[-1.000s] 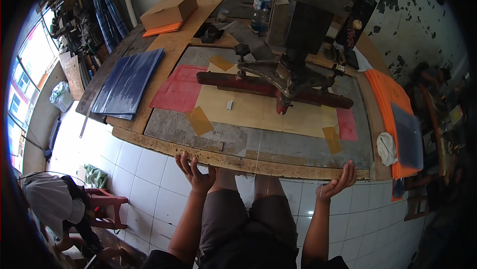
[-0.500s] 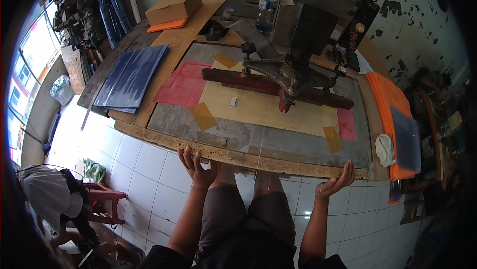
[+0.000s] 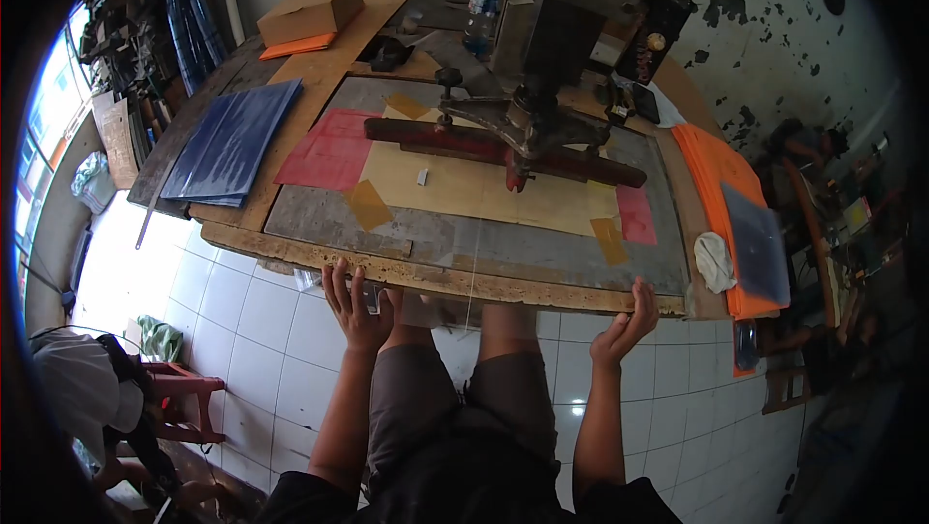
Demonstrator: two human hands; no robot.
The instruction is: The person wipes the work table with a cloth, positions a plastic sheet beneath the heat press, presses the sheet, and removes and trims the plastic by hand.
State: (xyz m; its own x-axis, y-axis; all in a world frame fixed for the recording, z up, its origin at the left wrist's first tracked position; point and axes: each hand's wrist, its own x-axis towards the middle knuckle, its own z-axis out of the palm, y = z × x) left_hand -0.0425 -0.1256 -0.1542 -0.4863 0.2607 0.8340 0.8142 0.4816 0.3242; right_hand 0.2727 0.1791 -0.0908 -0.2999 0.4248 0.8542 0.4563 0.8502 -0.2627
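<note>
My left hand (image 3: 360,309) is at the wooden front edge of the table, its fingers stretched up with the tips against the wood. My right hand (image 3: 627,323) rests against the same wooden edge (image 3: 484,287) farther right, fingers extended. Between them a clear plastic sheet (image 3: 471,268) seems to lie over the front of the grey plate, showing only as a thin line and faint glints. Beyond it, a cream sheet (image 3: 455,197) is fixed with tan tape (image 3: 369,206) beside a red sheet (image 3: 327,149). The dark red press bar (image 3: 581,167) sits above the cream sheet.
Blue plastic covers (image 3: 235,142) lie at left; a cardboard box (image 3: 312,9) stands behind. At right are orange sheets (image 3: 711,176), a dark clear cover (image 3: 757,240) and a white cloth (image 3: 714,263). A bottle (image 3: 481,16) stands at the back. Another person (image 3: 82,389) is at lower left.
The whole view has shifted, so the table appears farther left and slightly higher. Both hands stay at the front edge, with my left fingers a little closer together.
</note>
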